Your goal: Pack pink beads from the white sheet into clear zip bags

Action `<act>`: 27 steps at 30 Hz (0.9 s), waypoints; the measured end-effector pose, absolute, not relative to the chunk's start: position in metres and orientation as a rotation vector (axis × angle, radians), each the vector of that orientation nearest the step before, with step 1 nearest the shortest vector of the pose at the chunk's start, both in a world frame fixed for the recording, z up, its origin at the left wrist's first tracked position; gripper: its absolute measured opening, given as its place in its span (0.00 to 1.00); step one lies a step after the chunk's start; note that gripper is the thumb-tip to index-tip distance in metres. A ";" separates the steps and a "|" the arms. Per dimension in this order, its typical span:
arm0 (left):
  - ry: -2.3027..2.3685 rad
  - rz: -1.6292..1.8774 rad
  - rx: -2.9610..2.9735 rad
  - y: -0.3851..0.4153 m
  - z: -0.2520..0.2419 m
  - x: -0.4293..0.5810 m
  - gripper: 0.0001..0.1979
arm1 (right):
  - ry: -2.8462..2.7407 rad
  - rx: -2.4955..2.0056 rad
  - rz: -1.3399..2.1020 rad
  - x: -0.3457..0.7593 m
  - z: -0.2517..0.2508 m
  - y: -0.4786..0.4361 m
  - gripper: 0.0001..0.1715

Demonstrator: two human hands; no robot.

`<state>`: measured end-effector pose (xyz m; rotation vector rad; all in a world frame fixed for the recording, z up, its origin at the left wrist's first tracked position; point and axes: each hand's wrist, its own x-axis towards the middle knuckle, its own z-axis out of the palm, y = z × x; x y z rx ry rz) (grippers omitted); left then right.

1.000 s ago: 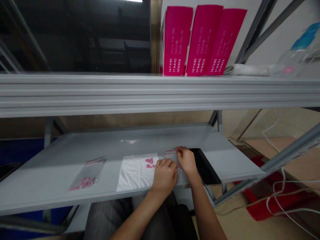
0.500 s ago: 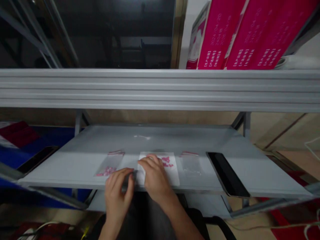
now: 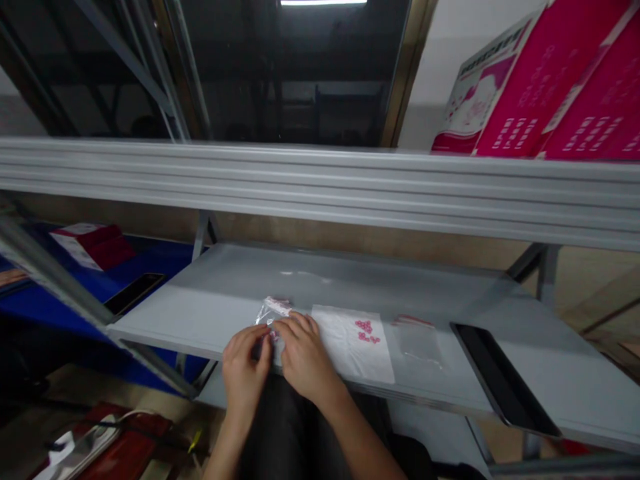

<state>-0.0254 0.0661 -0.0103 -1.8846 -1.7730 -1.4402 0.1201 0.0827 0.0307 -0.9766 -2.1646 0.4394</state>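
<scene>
The left hand (image 3: 245,365) and right hand (image 3: 306,357) are grasping the clear bag (image 3: 271,309). A white sheet (image 3: 343,343) is lying at the bag's 3 o'clock.

Dim overall; bright light strip (image 3: 323,3) up top; slight blur.

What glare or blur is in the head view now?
In the head view, pale glare marks the grey shelf and bright highlights streak the left clear bag; also in the head view, upper print on the pink boxes looks blurred.
</scene>
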 end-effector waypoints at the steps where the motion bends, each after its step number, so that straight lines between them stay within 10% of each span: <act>1: -1.759 -1.482 -1.871 0.066 -0.009 -0.021 0.08 | -2.119 -0.966 0.453 0.127 0.031 0.081 0.27; 11: -1.511 -1.862 -1.939 0.035 0.026 0.026 0.08 | -1.068 -0.949 1.424 0.188 0.041 0.074 0.19; 27: -2.157 -2.119 -2.358 -0.017 -0.001 0.028 0.07 | -1.045 -0.961 1.800 0.249 0.011 0.005 0.20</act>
